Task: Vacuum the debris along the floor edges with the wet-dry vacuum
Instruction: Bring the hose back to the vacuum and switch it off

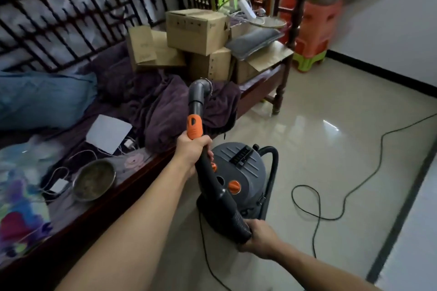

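A grey wet-dry vacuum (246,168) with orange knobs stands on the tiled floor beside the bed. My left hand (192,150) grips its black hose handle (212,186) just below the orange collar (194,127). Above the collar the tube ends in a grey elbow pipe (199,88) that points up over the bed. My right hand (261,237) grips the lower, ribbed end of the handle in front of the vacuum. No debris on the floor can be made out.
A dark wooden bed (132,182) at the left carries a purple blanket (179,111), cardboard boxes (196,28), a metal bowl (94,181) and chargers. A black power cord (343,198) loops over the floor at the right. Stacked plastic stools (316,30) stand by the wall's black skirting (383,73).
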Demonstrator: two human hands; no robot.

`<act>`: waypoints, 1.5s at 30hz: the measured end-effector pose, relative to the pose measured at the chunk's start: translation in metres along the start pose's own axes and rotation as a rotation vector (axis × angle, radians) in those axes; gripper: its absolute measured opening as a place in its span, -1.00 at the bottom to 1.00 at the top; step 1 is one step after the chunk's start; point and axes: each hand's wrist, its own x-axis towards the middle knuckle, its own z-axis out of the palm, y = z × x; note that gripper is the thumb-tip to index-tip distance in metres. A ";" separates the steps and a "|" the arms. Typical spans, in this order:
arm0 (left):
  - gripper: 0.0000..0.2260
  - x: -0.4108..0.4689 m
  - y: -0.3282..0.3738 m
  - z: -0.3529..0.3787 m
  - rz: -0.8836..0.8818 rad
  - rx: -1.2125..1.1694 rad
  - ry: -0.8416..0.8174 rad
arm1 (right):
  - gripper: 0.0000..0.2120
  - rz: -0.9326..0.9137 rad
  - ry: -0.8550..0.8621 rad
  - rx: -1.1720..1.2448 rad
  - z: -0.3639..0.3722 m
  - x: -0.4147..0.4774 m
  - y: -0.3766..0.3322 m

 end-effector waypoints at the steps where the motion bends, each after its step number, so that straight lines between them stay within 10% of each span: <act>1: -0.80 0.009 -0.001 0.001 0.030 0.018 0.015 | -0.53 -0.005 0.036 -0.020 -0.003 0.006 -0.007; 18: -0.73 0.147 -0.027 -0.071 0.026 0.632 -0.306 | -0.54 0.193 0.107 0.213 0.047 0.119 -0.116; 22: -0.34 0.170 -0.035 -0.069 0.080 0.860 -0.385 | -0.66 0.404 0.162 0.200 0.030 0.122 -0.070; 32: -0.65 0.202 -0.081 -0.058 -0.002 0.879 -0.291 | -0.77 0.557 0.191 0.170 -0.013 0.205 -0.004; 38: -0.73 0.208 -0.115 -0.054 -0.024 0.952 -0.269 | -0.63 0.820 0.133 1.006 0.005 0.247 0.034; 45: -0.72 0.202 -0.130 -0.047 -0.089 0.965 -0.243 | -0.75 0.912 0.204 1.304 0.023 0.257 0.032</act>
